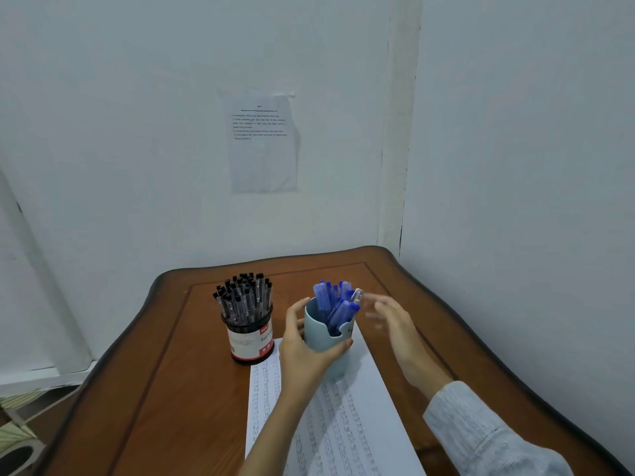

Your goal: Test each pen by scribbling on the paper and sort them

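Note:
A light blue cup (326,334) full of blue pens (335,302) stands on the far end of the paper (347,424). My left hand (302,348) grips the cup around its side. My right hand (391,324) hovers just right of the cup with straight, motion-blurred fingers and holds nothing. Rows of scribbles cover the paper. Left of the blue cup stands a dark cup with a red and white label (250,338), packed with black pens (244,297).
The brown wooden table (178,389) sits in a corner, with walls close behind and to the right. A printed sheet (263,142) is taped to the back wall. Striped objects (17,434) lie on the floor at the lower left.

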A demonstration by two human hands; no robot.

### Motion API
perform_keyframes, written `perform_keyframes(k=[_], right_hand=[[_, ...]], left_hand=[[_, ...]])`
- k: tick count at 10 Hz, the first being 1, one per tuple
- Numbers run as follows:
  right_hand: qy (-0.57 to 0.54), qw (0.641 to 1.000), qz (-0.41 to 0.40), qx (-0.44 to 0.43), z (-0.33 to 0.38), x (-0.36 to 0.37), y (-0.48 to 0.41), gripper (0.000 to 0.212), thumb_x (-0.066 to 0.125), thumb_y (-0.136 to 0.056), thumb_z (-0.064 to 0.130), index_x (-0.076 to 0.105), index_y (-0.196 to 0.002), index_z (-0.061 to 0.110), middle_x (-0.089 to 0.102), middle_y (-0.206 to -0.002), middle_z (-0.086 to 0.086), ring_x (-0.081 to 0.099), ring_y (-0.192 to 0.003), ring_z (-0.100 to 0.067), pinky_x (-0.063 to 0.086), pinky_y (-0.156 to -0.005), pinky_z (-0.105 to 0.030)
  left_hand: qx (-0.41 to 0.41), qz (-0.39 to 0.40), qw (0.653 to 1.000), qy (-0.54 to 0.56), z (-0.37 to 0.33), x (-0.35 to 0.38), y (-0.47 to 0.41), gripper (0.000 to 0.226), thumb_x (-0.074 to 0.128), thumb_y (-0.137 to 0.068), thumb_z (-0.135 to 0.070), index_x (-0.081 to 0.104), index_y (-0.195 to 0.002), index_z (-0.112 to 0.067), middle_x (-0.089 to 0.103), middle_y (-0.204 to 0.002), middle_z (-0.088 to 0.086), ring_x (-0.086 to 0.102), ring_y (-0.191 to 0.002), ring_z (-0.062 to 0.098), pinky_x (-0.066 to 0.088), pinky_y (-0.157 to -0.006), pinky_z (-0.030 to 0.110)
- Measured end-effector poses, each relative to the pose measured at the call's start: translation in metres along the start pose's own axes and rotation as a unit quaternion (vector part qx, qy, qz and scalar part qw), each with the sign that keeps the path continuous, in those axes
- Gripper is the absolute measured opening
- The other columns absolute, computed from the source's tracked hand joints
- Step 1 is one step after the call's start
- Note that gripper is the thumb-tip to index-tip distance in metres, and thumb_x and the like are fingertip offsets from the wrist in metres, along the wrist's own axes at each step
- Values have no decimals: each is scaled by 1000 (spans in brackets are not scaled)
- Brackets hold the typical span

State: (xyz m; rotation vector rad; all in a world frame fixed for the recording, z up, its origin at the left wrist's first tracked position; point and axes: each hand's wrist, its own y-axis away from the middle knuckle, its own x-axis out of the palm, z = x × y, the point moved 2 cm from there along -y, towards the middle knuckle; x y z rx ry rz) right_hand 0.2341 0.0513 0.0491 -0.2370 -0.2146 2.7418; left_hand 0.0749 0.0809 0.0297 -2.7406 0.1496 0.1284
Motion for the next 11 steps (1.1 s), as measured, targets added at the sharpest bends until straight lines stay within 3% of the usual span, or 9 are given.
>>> perform_keyframes(k=[1,2,3,4,6,8,10,11], right_hand=[[223,972,64,-31,-30,-11,3,17,56,-95,18,62,-101,33,58,-111,17,52,-115,-7,45,-93,-20],[416,892,172,-50,-57,-22,10,26,57,-90,43,59,-116,41,48,-132,22,30,-130,2,18,-115,-37],[432,883,175,-57,-67,-29,16,40,52,-90,55,51,-129,44,32,-148,24,16,-142,0,6,-116,-35],[426,887,163,-78,-69,-30,21,41,48,-91,57,48,-131,46,28,-151,24,14,-142,2,4,-117,-32],[441,879,148,-104,-73,-27,23,40,45,-93,56,46,-132,46,29,-151,23,15,-142,3,1,-115,-27],[431,882,153,-113,-74,-28,23,39,44,-95,53,46,-133,44,29,-151,22,15,-143,2,4,-118,-31],[437,878,152,-121,-75,-27,22,39,43,-95,51,45,-133,43,30,-151,21,14,-142,2,4,-115,-28],[432,881,152,-116,-74,-28,23,39,44,-95,51,45,-133,42,31,-151,20,15,-142,1,4,-115,-27]], left_hand=[[-2,-3,1000,-15,7,1,-13,85,92,-57,-18,44,-125,-32,58,-110,-17,57,-93,-9,52,-70,13],[-9,-4,1000,-20,12,5,-27,85,92,-57,-21,42,-125,-34,57,-108,-19,59,-95,-2,52,-70,14],[-16,4,1000,-25,18,13,-40,85,91,-59,-21,40,-127,-33,55,-108,-19,58,-98,3,50,-67,10],[-19,5,999,-30,22,22,-49,85,91,-59,-19,40,-126,-32,56,-108,-15,59,-97,5,50,-66,9],[-34,3,999,-23,25,43,-63,83,90,-61,-17,40,-126,-29,54,-103,-17,57,-92,1,47,-65,5],[-38,11,999,-22,33,63,-71,84,89,-63,-15,38,-129,-26,52,-109,-12,55,-93,1,47,-66,3],[-26,17,999,-39,43,66,-74,88,88,-65,-18,34,-134,-27,54,-123,-1,56,-105,14,50,-71,7],[-36,45,997,-50,41,62,-71,98,87,-66,-17,26,-141,-26,51,-126,-3,55,-108,13,50,-72,7]])
